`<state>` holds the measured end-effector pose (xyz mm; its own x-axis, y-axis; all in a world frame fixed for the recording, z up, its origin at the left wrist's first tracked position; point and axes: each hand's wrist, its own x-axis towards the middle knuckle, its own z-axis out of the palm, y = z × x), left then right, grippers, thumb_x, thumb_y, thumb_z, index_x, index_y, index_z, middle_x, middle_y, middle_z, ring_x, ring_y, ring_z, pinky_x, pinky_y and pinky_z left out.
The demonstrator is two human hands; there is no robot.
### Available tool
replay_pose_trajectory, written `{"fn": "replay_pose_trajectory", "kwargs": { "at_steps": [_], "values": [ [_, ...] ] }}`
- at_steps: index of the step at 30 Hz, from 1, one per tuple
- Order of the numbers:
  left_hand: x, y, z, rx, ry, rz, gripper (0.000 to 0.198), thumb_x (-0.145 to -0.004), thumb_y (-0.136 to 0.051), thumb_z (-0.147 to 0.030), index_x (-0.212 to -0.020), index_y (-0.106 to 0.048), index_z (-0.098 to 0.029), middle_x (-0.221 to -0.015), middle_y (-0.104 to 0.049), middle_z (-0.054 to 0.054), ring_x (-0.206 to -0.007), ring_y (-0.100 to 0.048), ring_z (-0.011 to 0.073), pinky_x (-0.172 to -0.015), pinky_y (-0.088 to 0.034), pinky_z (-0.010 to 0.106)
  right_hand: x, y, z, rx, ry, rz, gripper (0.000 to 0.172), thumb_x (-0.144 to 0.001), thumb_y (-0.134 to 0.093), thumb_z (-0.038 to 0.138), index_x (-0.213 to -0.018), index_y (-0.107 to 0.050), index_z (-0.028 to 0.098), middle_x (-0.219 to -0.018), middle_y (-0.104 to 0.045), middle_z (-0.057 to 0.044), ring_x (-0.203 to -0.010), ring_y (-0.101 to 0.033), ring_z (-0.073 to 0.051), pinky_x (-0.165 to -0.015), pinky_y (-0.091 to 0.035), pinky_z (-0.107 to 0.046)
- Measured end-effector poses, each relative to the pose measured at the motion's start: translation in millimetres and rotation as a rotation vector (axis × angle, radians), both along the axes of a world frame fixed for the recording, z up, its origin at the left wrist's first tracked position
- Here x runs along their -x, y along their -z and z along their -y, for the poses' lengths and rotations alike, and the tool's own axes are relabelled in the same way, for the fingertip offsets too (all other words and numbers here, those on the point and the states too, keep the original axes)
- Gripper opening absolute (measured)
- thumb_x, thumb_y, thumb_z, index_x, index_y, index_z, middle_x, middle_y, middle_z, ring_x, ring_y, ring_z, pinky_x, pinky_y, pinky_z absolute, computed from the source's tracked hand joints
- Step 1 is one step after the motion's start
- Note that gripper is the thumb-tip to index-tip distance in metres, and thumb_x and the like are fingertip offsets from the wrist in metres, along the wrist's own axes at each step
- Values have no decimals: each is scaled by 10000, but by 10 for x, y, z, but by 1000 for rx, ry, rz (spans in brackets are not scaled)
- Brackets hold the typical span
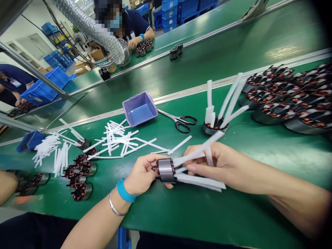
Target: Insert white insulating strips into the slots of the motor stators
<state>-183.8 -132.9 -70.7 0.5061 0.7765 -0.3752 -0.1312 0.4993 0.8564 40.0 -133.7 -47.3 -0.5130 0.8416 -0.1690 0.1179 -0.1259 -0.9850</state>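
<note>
My left hand (142, 173) grips a small metal stator (166, 170) with copper windings, held on its side just above the green table. White paper strips (199, 181) stick out of it to the right. My right hand (220, 164) pinches one of these strips close to the stator, fingers closed on it. A blue band and a silver bangle sit on my left wrist.
A stator with upright white strips (216, 125) stands behind my hands, beside black scissors (183, 122) and a purple tray (140, 109). Loose strips (118, 140) and several stators (81, 173) lie left; many stators (290, 98) crowd the right. Other workers sit across the conveyor.
</note>
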Motion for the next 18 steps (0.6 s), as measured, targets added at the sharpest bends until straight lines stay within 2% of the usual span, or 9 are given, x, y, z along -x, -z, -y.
{"fn": "replay_pose_trajectory", "kwargs": {
  "at_steps": [2, 7, 11, 15, 18],
  "values": [
    [10, 3, 0, -33, -14, -7, 342, -640, -718, -124, -980, -691, -143, -789, -735, 47, -580, -682, 170, -552, -579, 288, -1, -9, 7, -1, 2, 12, 308, -747, -659, 477, -690, -657, 174, -656, -558, -9, -552, -451, -117, -492, -353, -238],
    [23, -17, 33, -59, -5, -6, 413, -612, -648, -75, -1011, -727, -146, -931, -744, 74, -834, -688, 179, -758, -538, 258, 129, 105, 53, 72, 163, -53, 231, -665, -748, 383, -704, -652, 176, -637, -620, -11, -562, -511, -131, -499, -381, -231],
    [1, 6, 72, -34, 46, 10, 507, -631, -710, -139, -1137, -679, -121, -941, -732, 101, -821, -682, 197, -761, -540, 302, 216, 243, 62, -7, 203, -19, 190, -646, -746, 324, -617, -622, 183, -630, -616, -15, -582, -512, -135, -516, -386, -233],
    [-35, 77, 112, -57, 7, -84, 571, -612, -780, -200, -1160, -663, -91, -978, -723, 129, -858, -686, 215, -771, -555, 314, 211, 332, 77, 2, 184, 14, 264, -641, -755, 389, -587, -595, 185, -645, -599, -23, -578, -498, -139, -498, -375, -235],
    [-51, 115, 142, -110, -3, -161, 526, -696, -723, -250, -1184, -649, -67, -997, -717, 155, -845, -693, 222, -740, -568, 315, 200, 382, 100, 7, 179, 24, 294, -660, -741, 437, -617, -598, 184, -668, -592, -23, -572, -479, -135, -493, -367, -233]
  ]
}}
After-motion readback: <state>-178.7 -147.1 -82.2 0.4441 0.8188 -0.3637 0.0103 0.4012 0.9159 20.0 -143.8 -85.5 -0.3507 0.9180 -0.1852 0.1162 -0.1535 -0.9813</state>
